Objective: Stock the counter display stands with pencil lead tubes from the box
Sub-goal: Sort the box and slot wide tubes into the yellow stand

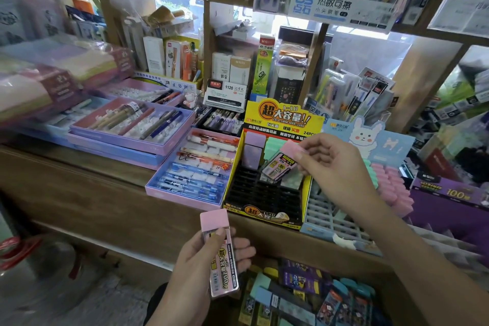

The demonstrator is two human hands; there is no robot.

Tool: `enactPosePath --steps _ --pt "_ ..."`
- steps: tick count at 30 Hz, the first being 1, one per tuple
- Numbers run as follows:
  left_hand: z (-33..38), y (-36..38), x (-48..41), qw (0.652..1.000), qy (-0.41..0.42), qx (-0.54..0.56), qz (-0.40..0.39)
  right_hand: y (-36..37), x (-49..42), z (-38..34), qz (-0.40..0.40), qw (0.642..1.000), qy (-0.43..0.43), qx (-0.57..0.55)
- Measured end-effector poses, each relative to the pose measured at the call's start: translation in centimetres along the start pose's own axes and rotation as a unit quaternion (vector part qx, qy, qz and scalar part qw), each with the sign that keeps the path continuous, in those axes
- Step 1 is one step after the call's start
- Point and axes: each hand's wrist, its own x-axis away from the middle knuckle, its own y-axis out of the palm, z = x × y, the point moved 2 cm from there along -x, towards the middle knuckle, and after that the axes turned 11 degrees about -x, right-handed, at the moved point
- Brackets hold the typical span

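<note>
Left hand (195,272) gripped a pink-capped clear lead tube (222,259) — right hand (328,159) pinched a second tube (280,164) over the yellow stand (283,119).

On the table (79,180), pen trays (180,197) lie left of the stand (264,213), a second stand (325,209) right; tubes (304,283) lie below, in front.

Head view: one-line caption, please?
Right hand holds a pink tube over the yellow stand; left hand holds a second tube ready.

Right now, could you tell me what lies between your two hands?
Head view: the yellow stand with its black grid, and the counter edge, lie between the left hand and right hand.
</note>
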Motion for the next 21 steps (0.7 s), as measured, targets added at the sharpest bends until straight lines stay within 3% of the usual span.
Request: enactPosePath --steps 7,21 --pt "-0.1 -0.1 -0.1 1.0 0.006 -0.002 0.006 0.6 -0.7 0.6 -0.011 0.998 -0.036 0.052" --pt "-0.1 -0.2 -0.2 1.0 0.013 -0.008 0.004 1.2 -0.7 1.7 -0.06 0.992 -0.022 0.108"
